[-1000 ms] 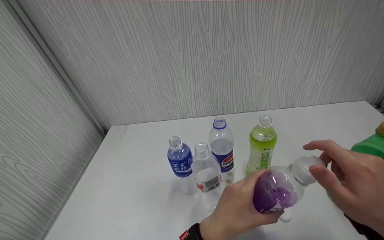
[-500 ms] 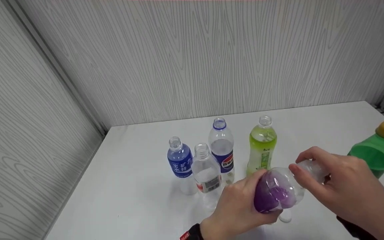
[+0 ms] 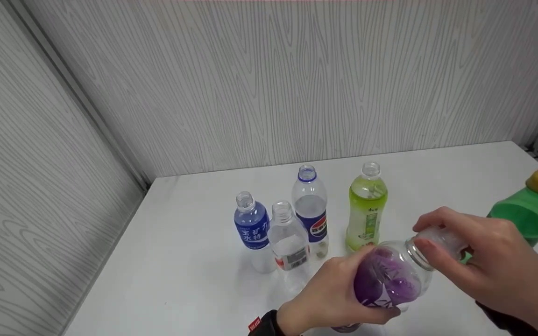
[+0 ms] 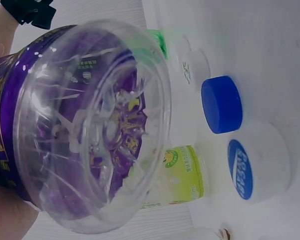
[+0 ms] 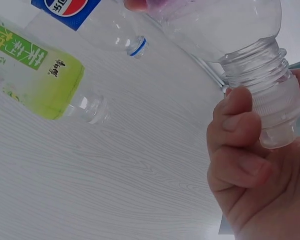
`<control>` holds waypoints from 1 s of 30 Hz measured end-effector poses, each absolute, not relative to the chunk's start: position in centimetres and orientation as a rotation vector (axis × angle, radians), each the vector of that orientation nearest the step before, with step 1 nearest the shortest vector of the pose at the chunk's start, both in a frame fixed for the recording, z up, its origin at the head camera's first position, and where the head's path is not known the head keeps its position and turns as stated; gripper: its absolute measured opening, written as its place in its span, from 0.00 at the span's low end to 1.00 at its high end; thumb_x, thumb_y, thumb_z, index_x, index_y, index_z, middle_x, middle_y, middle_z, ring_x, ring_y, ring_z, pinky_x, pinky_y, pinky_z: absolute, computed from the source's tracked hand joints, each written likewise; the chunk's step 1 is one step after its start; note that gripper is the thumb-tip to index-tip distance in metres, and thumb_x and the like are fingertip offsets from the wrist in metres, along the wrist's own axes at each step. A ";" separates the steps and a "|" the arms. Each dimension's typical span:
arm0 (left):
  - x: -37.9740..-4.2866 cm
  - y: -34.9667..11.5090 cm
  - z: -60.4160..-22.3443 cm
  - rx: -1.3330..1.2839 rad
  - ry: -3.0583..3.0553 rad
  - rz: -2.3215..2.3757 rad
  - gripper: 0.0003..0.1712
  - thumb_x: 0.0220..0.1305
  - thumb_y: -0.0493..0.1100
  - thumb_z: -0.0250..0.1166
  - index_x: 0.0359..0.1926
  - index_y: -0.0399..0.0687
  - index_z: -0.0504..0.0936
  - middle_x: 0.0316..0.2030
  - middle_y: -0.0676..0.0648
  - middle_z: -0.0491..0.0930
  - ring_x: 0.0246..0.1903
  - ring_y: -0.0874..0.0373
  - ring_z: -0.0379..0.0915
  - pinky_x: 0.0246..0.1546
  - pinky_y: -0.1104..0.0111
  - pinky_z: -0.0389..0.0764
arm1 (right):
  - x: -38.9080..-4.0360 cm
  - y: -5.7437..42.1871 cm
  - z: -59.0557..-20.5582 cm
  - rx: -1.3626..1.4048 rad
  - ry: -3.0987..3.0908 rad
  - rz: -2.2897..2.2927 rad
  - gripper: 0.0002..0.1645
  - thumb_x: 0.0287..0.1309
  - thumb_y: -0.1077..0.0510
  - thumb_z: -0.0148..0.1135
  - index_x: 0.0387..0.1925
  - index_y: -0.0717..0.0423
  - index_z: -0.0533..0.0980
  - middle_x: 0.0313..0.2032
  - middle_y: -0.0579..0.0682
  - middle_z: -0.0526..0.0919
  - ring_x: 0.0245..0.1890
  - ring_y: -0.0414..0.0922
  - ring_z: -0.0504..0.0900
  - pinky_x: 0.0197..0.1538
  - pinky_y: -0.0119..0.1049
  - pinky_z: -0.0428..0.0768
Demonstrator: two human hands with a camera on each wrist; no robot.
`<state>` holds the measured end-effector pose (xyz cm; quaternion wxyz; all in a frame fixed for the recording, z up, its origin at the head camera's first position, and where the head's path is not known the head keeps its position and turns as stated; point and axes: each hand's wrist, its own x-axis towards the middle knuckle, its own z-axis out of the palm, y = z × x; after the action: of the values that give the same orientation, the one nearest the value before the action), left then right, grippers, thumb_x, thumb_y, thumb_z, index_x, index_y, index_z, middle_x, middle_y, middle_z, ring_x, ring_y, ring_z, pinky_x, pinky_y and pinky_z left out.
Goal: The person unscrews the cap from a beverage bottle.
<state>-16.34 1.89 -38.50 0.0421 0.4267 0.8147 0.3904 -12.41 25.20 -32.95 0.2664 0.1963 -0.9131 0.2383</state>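
Note:
My left hand grips a clear bottle with a purple label, tilted with its neck to the right. Its clear base fills much of the left wrist view. The fingers and thumb of my right hand are curled round the translucent cap at the neck. In the right wrist view, bare screw threads show between the bottle's shoulder and the cap. Part of the cap is hidden by the right hand in the head view.
Uncapped bottles stand to the left and behind: a blue-labelled one, a clear one, a Pepsi bottle and a green-labelled one. A green bottle wears an orange cap. A blue cap and white caps lie on the table.
My right hand has come in from a loose pose by the cap and taken hold of it. The bottle has shifted slightly down, and its neck ring shows again beside the thumb.

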 end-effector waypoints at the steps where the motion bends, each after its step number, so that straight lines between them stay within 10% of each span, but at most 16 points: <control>1: -16.4 1.9 -38.5 1.308 2.499 1.199 0.42 0.49 0.58 0.72 0.63 0.64 0.62 0.52 0.60 0.79 0.49 0.76 0.74 0.51 0.83 0.75 | -12.5 25.3 -32.9 0.535 -2.452 0.640 0.14 0.55 0.54 0.68 0.39 0.34 0.74 0.27 0.32 0.81 0.18 0.24 0.71 0.21 0.15 0.72; 17: -16.6 1.9 -38.3 1.284 2.545 1.649 0.39 0.51 0.51 0.72 0.62 0.57 0.64 0.54 0.56 0.79 0.52 0.70 0.77 0.56 0.74 0.77 | -13.1 26.1 -32.4 0.177 -2.566 0.594 0.10 0.65 0.45 0.54 0.40 0.44 0.76 0.19 0.43 0.77 0.16 0.30 0.65 0.18 0.23 0.66; 30: -16.3 1.6 -37.9 1.143 2.510 1.809 0.40 0.51 0.53 0.72 0.63 0.60 0.62 0.56 0.56 0.78 0.54 0.67 0.77 0.59 0.70 0.77 | -14.8 25.4 -36.3 0.301 -2.949 0.414 0.28 0.53 0.42 0.66 0.51 0.51 0.74 0.44 0.55 0.84 0.34 0.45 0.84 0.35 0.46 0.85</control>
<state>-16.34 1.60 -37.88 -0.0781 0.3454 0.7588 0.5467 -14.81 25.41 -36.26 0.0742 0.1003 -0.9826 0.1380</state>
